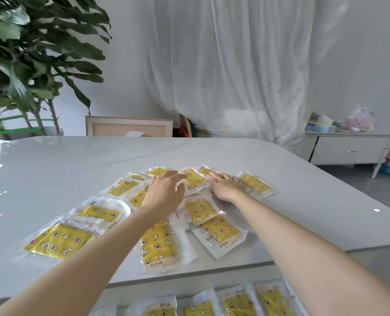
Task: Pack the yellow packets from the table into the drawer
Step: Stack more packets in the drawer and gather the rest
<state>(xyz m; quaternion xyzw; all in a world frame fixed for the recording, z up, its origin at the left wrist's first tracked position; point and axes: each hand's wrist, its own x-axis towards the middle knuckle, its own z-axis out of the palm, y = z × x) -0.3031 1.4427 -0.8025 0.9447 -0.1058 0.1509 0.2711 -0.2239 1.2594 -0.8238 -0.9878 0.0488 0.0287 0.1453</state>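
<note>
Several yellow packets in clear wrappers lie scattered on the white table, among them one near the front edge and one at the far right. My left hand hovers with relaxed fingers over the far packets. My right hand lies flat, fingers straight, on a packet at the back of the pile. The open drawer below the table's front edge holds a row of yellow packets.
A large green plant stands at the back left. Behind the table is a wooden frame and a white curtain. A white cabinet with items on top stands at the right.
</note>
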